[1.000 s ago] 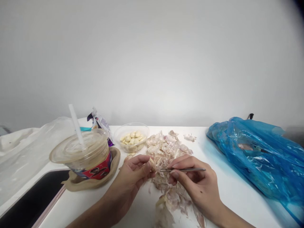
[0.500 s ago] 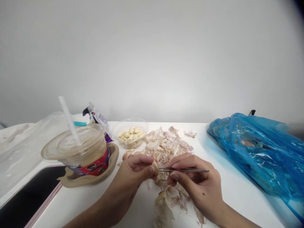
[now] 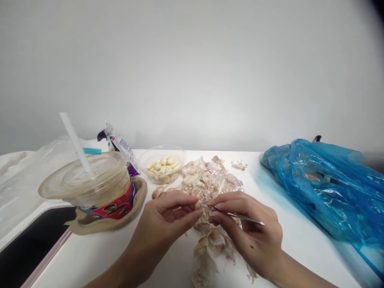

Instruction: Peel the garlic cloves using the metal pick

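Note:
My left hand (image 3: 166, 224) pinches a small garlic clove (image 3: 198, 205) between thumb and fingers. My right hand (image 3: 250, 236) grips thin metal tweezers (image 3: 240, 216), whose tip touches the clove. Both hands hover over a heap of papery garlic skins (image 3: 210, 188) on the white table (image 3: 300, 244). Behind the heap stands a clear bowl of peeled cloves (image 3: 163, 165). A few unpeeled cloves (image 3: 157, 193) lie just in front of the bowl.
A lidded drink cup with a straw (image 3: 90, 184) sits on a beige coaster at the left, beside a dark tablet (image 3: 33, 248). A blue plastic bag (image 3: 330, 192) fills the right side. A snack wrapper (image 3: 118, 146) and clear plastic lie at the back left.
The view has shifted, so things sit lower left. My right hand has tilted the tweezers and brought their tip onto the clove. My left hand has opened its fingers slightly round the clove.

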A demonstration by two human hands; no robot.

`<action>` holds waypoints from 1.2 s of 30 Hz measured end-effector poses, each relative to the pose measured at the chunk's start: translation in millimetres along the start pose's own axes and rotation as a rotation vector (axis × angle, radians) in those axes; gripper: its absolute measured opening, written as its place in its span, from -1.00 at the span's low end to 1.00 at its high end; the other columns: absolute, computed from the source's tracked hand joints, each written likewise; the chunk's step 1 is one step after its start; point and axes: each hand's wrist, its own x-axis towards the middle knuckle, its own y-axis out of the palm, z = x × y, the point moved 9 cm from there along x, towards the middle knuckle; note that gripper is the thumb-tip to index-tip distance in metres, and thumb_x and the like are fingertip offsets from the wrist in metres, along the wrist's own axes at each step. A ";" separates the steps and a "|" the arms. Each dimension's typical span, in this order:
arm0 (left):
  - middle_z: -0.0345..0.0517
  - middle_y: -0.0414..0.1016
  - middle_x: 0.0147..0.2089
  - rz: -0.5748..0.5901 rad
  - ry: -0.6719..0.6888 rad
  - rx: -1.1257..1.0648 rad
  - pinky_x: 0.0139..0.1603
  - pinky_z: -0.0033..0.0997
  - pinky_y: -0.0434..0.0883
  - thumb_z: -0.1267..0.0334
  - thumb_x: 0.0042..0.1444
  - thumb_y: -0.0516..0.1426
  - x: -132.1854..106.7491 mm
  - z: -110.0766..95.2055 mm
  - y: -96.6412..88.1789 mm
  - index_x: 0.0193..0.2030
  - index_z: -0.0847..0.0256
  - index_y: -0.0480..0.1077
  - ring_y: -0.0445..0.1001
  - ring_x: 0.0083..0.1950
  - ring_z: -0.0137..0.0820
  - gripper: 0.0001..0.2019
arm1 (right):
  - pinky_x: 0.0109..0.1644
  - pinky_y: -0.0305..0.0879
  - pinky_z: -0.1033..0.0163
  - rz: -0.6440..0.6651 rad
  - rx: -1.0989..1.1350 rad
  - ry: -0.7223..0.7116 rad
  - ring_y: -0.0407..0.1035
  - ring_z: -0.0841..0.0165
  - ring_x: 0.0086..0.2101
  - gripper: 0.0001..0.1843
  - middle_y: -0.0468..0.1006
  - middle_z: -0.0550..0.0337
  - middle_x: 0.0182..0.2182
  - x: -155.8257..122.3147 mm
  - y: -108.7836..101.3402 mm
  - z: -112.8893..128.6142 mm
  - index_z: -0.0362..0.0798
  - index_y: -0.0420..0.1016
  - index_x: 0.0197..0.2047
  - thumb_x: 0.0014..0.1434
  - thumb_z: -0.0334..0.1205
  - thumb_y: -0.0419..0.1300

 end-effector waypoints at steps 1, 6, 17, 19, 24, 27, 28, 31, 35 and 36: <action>-0.21 0.51 -0.43 -0.002 0.005 0.007 -0.36 -0.58 0.44 0.38 -0.28 0.30 -0.2 -0.3 -0.2 -0.47 0.10 0.54 0.46 -0.36 -0.38 -0.85 | -0.36 0.41 0.29 0.002 0.001 0.003 0.42 0.36 -0.38 -0.80 0.52 0.11 -0.39 0.0 0.1 -0.4 -0.11 0.43 -0.29 0.01 -0.54 0.21; -0.19 0.49 -0.45 0.013 0.046 0.054 -0.36 -0.56 0.42 0.38 -0.25 0.28 -1.6 -6.2 1.2 -0.49 0.11 0.54 0.44 -0.37 -0.38 -0.88 | -0.36 0.42 0.29 0.024 0.009 0.031 0.42 0.37 -0.38 -0.83 0.52 0.11 -0.38 -1.2 1.5 -5.0 -0.11 0.43 -0.30 0.02 -0.51 0.20; -0.15 0.42 -0.48 0.033 0.155 0.171 -0.40 -0.52 0.39 0.35 -0.18 0.25 -2.8 -14.8 4.2 -0.50 0.13 0.54 0.38 -0.38 -0.36 -0.94 | -0.41 0.44 0.28 0.033 0.009 0.031 0.43 0.37 -0.44 -0.85 0.53 0.10 -0.39 -3.1 3.4 -7.6 -0.10 0.44 -0.32 0.05 -0.51 0.17; -0.14 0.42 -0.48 0.033 0.155 0.160 -0.42 -0.53 0.39 0.35 -0.18 0.25 -3.0 -15.0 4.6 -0.49 0.15 0.54 0.37 -0.40 -0.37 -0.94 | -0.42 0.44 0.29 0.028 0.019 0.030 0.43 0.38 -0.45 -0.85 0.53 0.10 -0.39 -3.3 3.6 -7.0 -0.10 0.44 -0.33 0.04 -0.51 0.17; -0.15 0.42 -0.49 0.033 0.144 0.122 -0.43 -0.55 0.38 0.37 -0.21 0.26 -3.3 -14.9 5.2 -0.54 0.17 0.54 0.36 -0.42 -0.39 -0.96 | -0.42 0.44 0.28 -0.008 0.026 0.065 0.44 0.38 -0.46 -0.86 0.53 0.11 -0.40 -5.9 1.3 -9.3 -0.09 0.44 -0.35 0.06 -0.50 0.16; -0.18 0.42 -0.49 0.035 0.080 0.061 -0.42 -0.58 0.39 0.38 -0.23 0.27 -3.0 -6.8 4.9 -0.53 0.16 0.54 0.38 -0.40 -0.41 -0.94 | -0.39 0.44 0.28 -0.022 0.030 0.081 0.44 0.38 -0.45 -0.86 0.52 0.11 -0.40 -7.3 0.6 -11.2 -0.10 0.44 -0.36 0.05 -0.51 0.15; -0.19 0.42 -0.49 0.036 0.062 0.045 -0.42 -0.59 0.40 0.37 -0.23 0.27 -2.9 -4.0 5.0 -0.52 0.15 0.53 0.39 -0.40 -0.41 -0.93 | -0.40 0.44 0.29 -0.024 0.034 0.084 0.44 0.38 -0.45 -0.86 0.51 0.12 -0.40 -7.6 0.5 -11.8 -0.10 0.44 -0.36 0.05 -0.52 0.15; -0.21 0.43 -0.48 0.026 0.023 0.028 -0.43 -0.61 0.40 0.35 -0.24 0.28 -2.6 2.5 4.0 -0.50 0.13 0.53 0.41 -0.41 -0.43 -0.91 | -0.40 0.44 0.28 -0.026 0.039 0.089 0.44 0.38 -0.45 -0.86 0.51 0.13 -0.42 -7.9 0.6 -12.8 -0.09 0.44 -0.36 0.05 -0.51 0.15; -0.21 0.46 -0.47 -0.013 -0.015 0.022 -0.42 -0.59 0.41 0.35 -0.27 0.30 -1.4 6.4 0.4 -0.49 0.10 0.53 0.43 -0.41 -0.41 -0.87 | -0.40 0.44 0.27 -0.007 0.042 0.084 0.44 0.37 -0.46 -0.87 0.52 0.11 -0.41 -7.9 1.7 -11.6 -0.08 0.43 -0.37 0.07 -0.49 0.14; -0.21 0.46 -0.47 -0.024 -0.021 0.011 -0.42 -0.58 0.42 0.36 -0.29 0.31 -1.2 6.5 -0.4 -0.49 0.10 0.54 0.43 -0.41 -0.40 -0.87 | -0.41 0.44 0.27 -0.005 0.042 0.081 0.44 0.38 -0.46 -0.87 0.52 0.11 -0.41 -7.9 1.9 -11.1 -0.08 0.43 -0.37 0.07 -0.49 0.14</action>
